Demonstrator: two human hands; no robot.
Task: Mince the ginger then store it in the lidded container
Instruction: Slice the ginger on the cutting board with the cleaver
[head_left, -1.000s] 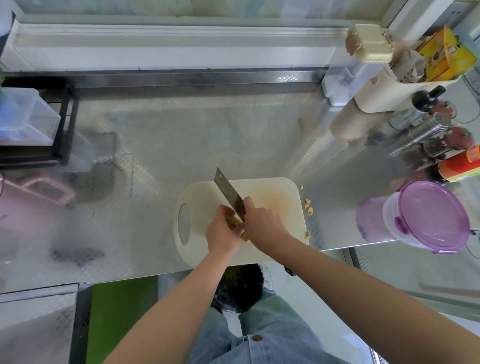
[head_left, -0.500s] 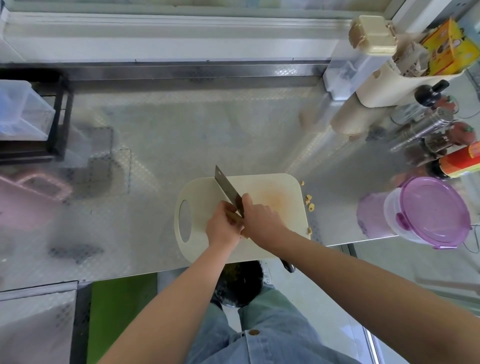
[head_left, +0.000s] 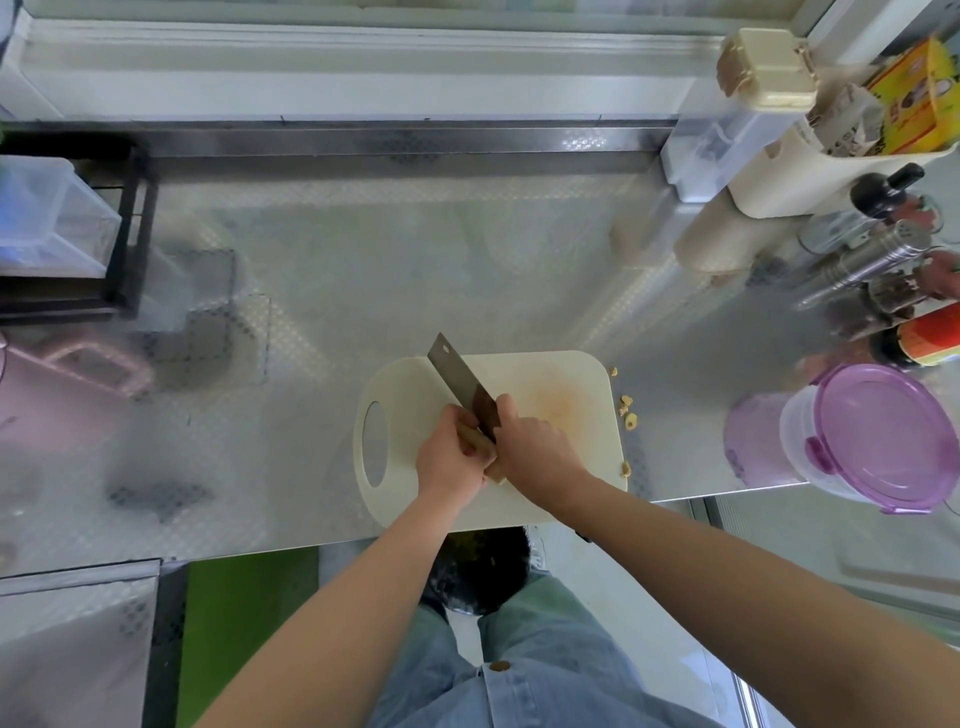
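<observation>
Left hand (head_left: 451, 460) pinches the tan ginger piece (head_left: 475, 441) on the cream plastic cutting board (head_left: 571, 374). Right hand (head_left: 537, 452) is clamped on the steel cleaver (head_left: 460, 382), blade vs. ginger. Tuck fingertips, thin even slices, then cross-chop.

A tan piece of ginger (head_left: 475, 441) is lying near the front of a cream cutting board (head_left: 410, 395), mostly hidden under the left hand (head_left: 451, 461), which is gripping it. The knife (head_left: 457, 379), a broad grey cleaver, is slanting from the board's far left part back towards the right hand (head_left: 537, 456), which is gripping its handle, and the blade is meeting the ginger between the two hands. Small pale ginger bits (head_left: 629, 420) are lying on the worktop (head_left: 363, 260) just beside the board's right edge. The container (head_left: 797, 431), a clear round tub, is sitting well to the right, wearing its purple lid (head_left: 883, 441).
</observation>
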